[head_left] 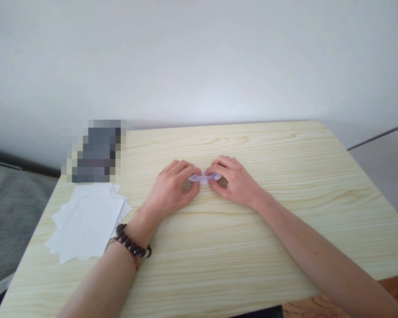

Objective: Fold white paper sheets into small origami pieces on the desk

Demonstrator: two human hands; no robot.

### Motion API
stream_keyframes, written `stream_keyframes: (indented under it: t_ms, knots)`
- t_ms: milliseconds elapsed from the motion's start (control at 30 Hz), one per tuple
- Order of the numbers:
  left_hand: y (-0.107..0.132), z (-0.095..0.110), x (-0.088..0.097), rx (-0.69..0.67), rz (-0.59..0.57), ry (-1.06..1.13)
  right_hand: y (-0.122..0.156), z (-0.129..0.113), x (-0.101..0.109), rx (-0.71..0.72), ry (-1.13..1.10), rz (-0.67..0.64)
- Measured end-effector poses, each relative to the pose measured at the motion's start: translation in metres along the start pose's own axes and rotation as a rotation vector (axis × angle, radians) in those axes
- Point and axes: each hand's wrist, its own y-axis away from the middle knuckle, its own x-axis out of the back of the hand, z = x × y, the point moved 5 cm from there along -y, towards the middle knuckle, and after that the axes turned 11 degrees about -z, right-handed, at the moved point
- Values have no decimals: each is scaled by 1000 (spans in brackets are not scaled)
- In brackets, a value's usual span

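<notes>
A small folded piece of white paper with pointed ends lies between my two hands, over the middle of the table. My left hand pinches its left end between thumb and fingers. On the right end, the thumb and fingers of my right hand are closed in the same way. Parts of the paper are covered by my fingertips, so its full shape is hidden. A dark beaded bracelet circles my left wrist.
Several loose white sheets lie in an uneven stack on the left of the light wooden table. Behind them is a dark, pixelated rectangular object. A white wall borders the table's far edge.
</notes>
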Motion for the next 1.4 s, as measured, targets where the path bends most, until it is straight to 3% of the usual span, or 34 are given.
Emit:
stream_keyframes:
  t_ms: [433,1100,1400]
  knots:
    - [0,-3,1,91,66,-43,4,8,8,6,-262,71]
    - [1,-1,-2,0,21,-100,1,11,10,-104,-379,146]
    - [0,1,-1,42,34,-95,2,4,7,-1,-287,103]
